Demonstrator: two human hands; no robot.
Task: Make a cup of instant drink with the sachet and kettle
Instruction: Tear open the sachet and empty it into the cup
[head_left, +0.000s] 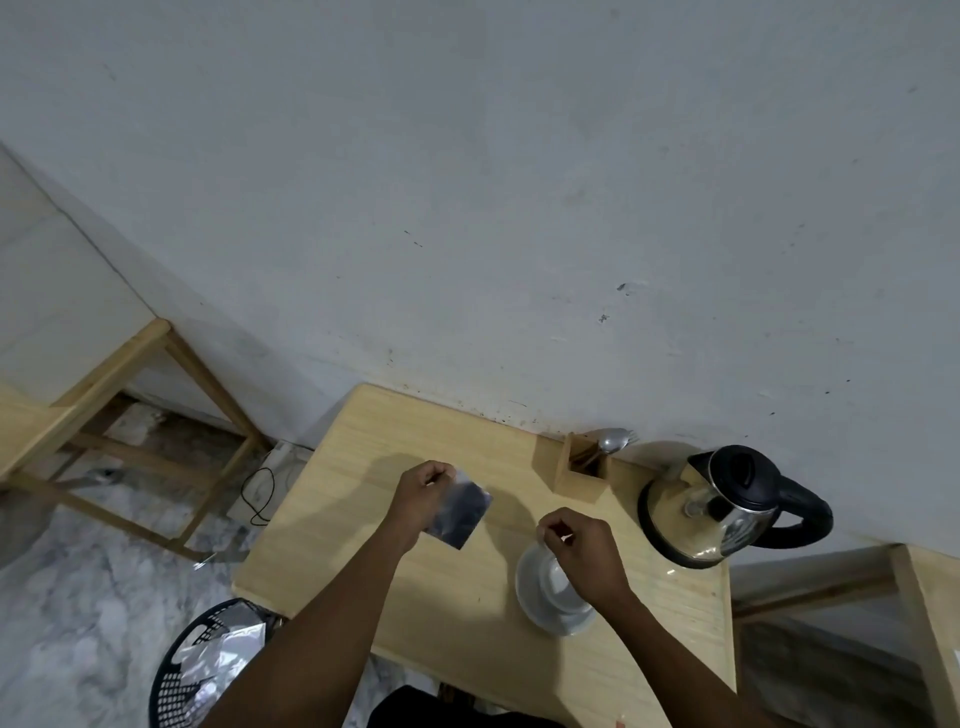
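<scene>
My left hand pinches the top corner of a dark, shiny sachet, which hangs above the wooden table. To its right, my right hand is closed above a clear plastic cup; its thumb and forefinger pinch something small that I cannot make out, perhaps a torn strip. The cup stands upright on the table and partly hides under that hand. A steel kettle with a black lid and handle stands at the table's right, against the wall.
A wooden holder with a spoon sits by the wall between the hands and kettle. A black mesh bin with foil wrappers stands on the floor at lower left. Wooden frames stand at both sides; a cable lies on the floor.
</scene>
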